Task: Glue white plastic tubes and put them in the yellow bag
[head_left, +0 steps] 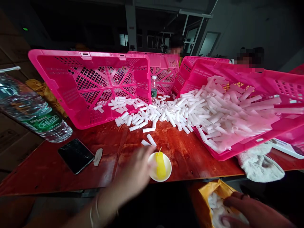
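My left hand (136, 169) reaches over the red wooden table (114, 158) toward a small white dish (167, 172) holding a yellow piece (161, 164); the hand is blurred and its fingers do not show clearly. My right hand (247, 210) rests low at the right, fingers curled into a yellow bag (213, 190) of white tubes. Two loose white tubes (149, 140) lie just beyond the dish. A heap of short white tubes (166, 112) spreads across the table's middle.
A tipped pink crate (71, 79) stands at the left, another pink crate (273, 85) full of tubes at the right. A large water bottle (30, 114), a dark phone (75, 155), a small bottle (154, 87) and a white cloth (258, 164) lie around. People sit behind the crates.
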Tool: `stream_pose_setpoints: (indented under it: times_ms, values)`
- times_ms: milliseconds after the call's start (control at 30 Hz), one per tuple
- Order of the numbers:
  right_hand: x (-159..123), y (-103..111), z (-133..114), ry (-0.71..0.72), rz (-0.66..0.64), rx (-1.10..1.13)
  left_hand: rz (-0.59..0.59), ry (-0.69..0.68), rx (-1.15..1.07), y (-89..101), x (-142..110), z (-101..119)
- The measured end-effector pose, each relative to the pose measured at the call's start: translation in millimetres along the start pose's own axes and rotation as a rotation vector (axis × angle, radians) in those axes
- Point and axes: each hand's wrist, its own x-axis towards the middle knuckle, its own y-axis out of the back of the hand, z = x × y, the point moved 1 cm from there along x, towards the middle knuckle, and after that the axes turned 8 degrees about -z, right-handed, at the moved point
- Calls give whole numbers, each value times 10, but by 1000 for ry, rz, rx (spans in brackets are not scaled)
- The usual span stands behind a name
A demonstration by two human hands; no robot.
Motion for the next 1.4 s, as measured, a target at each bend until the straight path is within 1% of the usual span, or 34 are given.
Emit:
stream_pose_setpoints:
  times_ms: [33, 67, 100, 133, 167, 200, 267, 300, 333, 367, 400, 467, 533, 600, 633, 667, 733, 767, 800, 833, 933, 1000, 1033, 1100, 1167, 1267, 1333, 1400]
  values:
    - [102, 90, 82, -5, 42, -49, 120, 77, 64, 112, 155, -288]
    - [291, 173, 99, -7, 86, -63, 173, 118, 118, 202, 318, -557]
    - [559, 232, 52, -12, 63, -49, 178, 126, 131, 267, 476, -786]
    - [888, 265, -51, -1, 37, -23, 163, 107, 135, 306, 616, -958]
    - [1251, 272, -197, 41, 45, 13, 132, 67, 138, 321, 726, -1064]
    - [1620, 247, -364, 85, 61, 65, 89, 17, 133, 314, 801, -1106]
    - [2265, 112, -686, 103, 68, 89, -10, -93, 126, 256, 840, -1043]
    - [2502, 19, -812, 90, 49, 92, -61, -142, 122, 214, 811, -969]
    - [2666, -75, -904, 72, 21, 89, -107, -180, 121, 172, 760, -888]
    - [2757, -153, -959, 64, 10, 86, -145, -204, 123, 136, 694, -815]
    - [2778, -207, -976, 59, 10, 82, -172, -214, 128, 109, 618, -757]
    - [2652, -214, -904, 65, 50, 78, -195, -194, 146, 88, 454, -702]
    - [2379, -99, -729, 66, 112, 126, -199, -123, 164, 95, 287, -720]
    - [2054, 59, -525, 75, 140, 202, -208, -26, 156, 98, 128, -771]
    - [1899, 117, -438, 94, 116, 271, -205, 15, 135, 91, 56, -791]
    - [1760, 144, -372, 127, 57, 375, -193, 41, 102, 75, -8, -798]
    - [1551, 88, -317, 206, -90, 630, -147, 50, 17, 24, -109, -758]
    - [1489, 12, -322, 246, -120, 732, -118, 52, -27, -9, -147, -710]
    - [1454, -85, -342, 278, -105, 778, -99, 63, -71, -47, -178, -648]
    - [1441, -193, -368, 306, -46, 751, -94, 78, -113, -89, -204, -576]
    - [1472, -480, -429, 425, 169, 517, -122, 98, -219, -241, -254, -359]
    - [1493, -584, -426, 509, 239, 403, -140, 82, -249, -355, -260, -262]
    - [1496, -604, -414, 541, 253, 376, -135, 79, -252, -409, -254, -234]
    - [1492, -601, -389, 567, 231, 376, -111, 85, -253, -499, -227, -210]
    - [1480, -570, -377, 518, 188, 434, -84, 82, -264, -552, -191, -210]
    - [1444, -523, -394, 406, 163, 479, -60, 78, -292, -565, -153, -219]
    - [1409, -496, -420, 436, 154, 425, -53, 71, -308, -553, -144, -226]
    - [1375, -471, -443, 522, 150, 362, -47, 68, -322, -545, -146, -234]
